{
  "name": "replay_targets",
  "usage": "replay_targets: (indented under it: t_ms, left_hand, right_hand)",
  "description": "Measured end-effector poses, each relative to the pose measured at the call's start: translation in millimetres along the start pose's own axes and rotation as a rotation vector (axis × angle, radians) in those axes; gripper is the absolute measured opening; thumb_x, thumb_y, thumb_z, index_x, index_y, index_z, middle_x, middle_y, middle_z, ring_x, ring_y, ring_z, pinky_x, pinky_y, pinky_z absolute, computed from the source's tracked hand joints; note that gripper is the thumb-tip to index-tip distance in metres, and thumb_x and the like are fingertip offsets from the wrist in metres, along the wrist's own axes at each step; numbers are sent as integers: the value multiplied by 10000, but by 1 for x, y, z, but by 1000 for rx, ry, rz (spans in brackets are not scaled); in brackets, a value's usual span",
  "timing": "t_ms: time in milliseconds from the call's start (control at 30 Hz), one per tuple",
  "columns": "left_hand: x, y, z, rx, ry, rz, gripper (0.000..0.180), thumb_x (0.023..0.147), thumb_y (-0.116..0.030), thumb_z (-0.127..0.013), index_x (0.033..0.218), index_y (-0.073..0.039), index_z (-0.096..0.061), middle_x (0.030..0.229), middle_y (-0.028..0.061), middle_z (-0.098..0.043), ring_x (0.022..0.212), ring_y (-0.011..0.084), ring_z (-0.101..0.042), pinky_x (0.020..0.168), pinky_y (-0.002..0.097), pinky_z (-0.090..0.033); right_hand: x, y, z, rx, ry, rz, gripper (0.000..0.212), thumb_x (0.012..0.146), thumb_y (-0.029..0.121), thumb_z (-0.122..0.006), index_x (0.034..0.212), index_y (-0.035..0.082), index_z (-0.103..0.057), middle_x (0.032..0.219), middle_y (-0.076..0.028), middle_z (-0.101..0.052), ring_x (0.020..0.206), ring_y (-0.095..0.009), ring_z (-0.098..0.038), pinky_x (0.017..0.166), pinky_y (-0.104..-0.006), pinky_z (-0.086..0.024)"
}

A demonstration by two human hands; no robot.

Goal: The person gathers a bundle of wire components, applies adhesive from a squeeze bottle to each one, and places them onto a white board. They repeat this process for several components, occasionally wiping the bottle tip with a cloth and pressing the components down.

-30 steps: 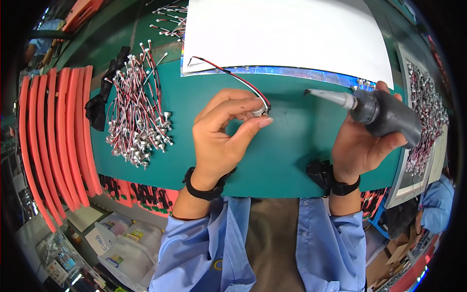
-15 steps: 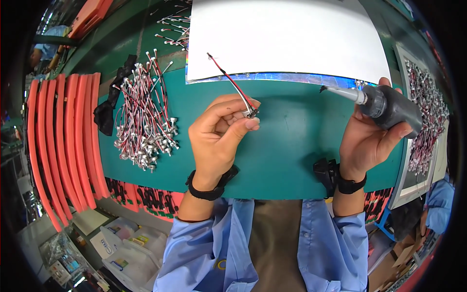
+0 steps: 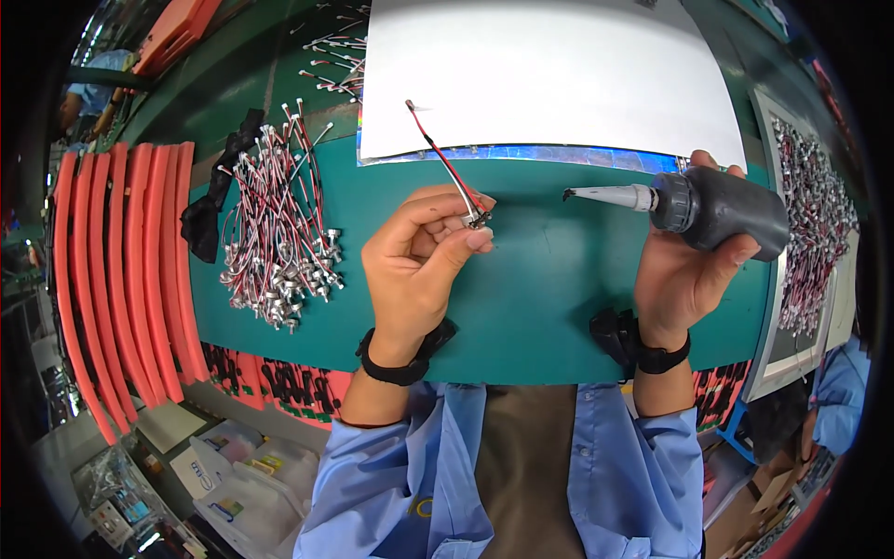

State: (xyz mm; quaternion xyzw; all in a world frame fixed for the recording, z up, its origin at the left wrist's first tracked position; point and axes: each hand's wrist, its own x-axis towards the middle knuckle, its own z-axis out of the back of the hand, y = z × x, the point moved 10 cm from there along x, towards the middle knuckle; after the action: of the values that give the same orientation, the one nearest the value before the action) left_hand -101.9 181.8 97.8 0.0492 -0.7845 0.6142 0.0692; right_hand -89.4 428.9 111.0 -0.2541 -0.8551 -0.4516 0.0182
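Metallic and probably light, the wired part (image 3: 477, 221) is over the green bench (image 3: 535, 303), pinched by its stiff-looking end in the grip of left hand (image 3: 414, 253), safer than by delicate wires (image 3: 451, 169), while right hand (image 3: 678, 279) curls around a likely squeezable bottle (image 3: 738, 212).

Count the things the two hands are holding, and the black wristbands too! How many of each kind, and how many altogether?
Wired metal part, in the left hand: 1
Dark bottle, in the right hand: 1
Black wristbands, one on each wrist: 2
Total: 4
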Motion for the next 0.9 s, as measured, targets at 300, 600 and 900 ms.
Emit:
replay_targets:
  t_ms: [300, 600, 900]
  left_hand:
    - [1, -1, 9, -11, -30, 2, 188, 742, 100, -581, 921, 57, -545, 957, 155, -581, 667, 93, -546, 620, 204, -461]
    - [-2, -25, 37, 25, -101, -75, 190, 748, 78, -586, 929, 42, -539, 967, 140, -569, 712, 92, -531, 629, 199, -439]
    - [-33, -144, 139, 56, -328, -417, 204, 732, 61, -598, 924, 39, -532, 960, 122, -561, 761, 114, -534, 642, 214, -443]
  right_hand:
    - [3, -19, -2, 26, 29, -148, 577, 862, 458, -462, 1269, 70, -333, 1242, -168, -419, 1051, -192, -479, 795, -292, -409]
    - [6, -36, -17, 38, 11, -196, 523, 878, 401, -464, 1223, 25, -351, 1195, -191, -451, 915, -193, -528, 643, -263, -427]
    - [9, -53, -113, 15, 225, -280, 443, 900, 351, -440, 1196, 25, -390, 1181, -183, -467, 885, -160, -520, 637, -249, -413]
